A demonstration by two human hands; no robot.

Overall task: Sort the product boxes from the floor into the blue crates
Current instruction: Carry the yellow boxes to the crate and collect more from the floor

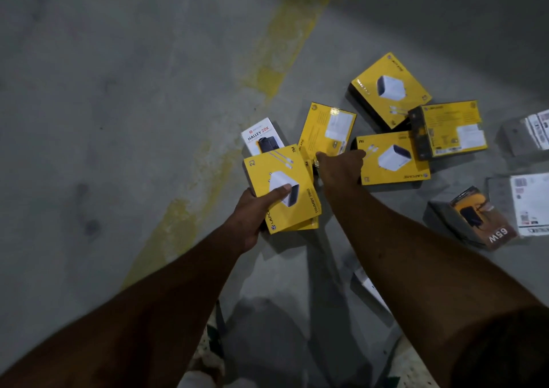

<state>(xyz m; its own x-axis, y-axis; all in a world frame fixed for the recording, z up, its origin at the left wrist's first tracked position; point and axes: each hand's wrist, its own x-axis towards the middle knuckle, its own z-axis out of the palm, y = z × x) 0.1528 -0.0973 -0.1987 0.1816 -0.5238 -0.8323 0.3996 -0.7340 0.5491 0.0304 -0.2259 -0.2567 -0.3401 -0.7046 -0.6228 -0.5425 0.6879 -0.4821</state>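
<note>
Left hand (pixel 255 209) grips a stack of yellow cardboard charger boxes (pixel 282 188). Right hand (pixel 338 167) pinches another yellow box (pixel 326 132) just beyond. Several boxes lie further out; no blue crates visible. Sorting early.

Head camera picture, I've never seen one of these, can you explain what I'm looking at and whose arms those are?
There is no machine here. A camera worn on a person's head looks down at their own two bare arms and a grey concrete floor with a worn yellow line. The left hand holds a small stack of yellow charger boxes. The right hand reaches to another yellow box on the floor. More yellow boxes, a white "Halley 20K" box and grey parcels lie scattered around. No blue crates are in view.
</note>
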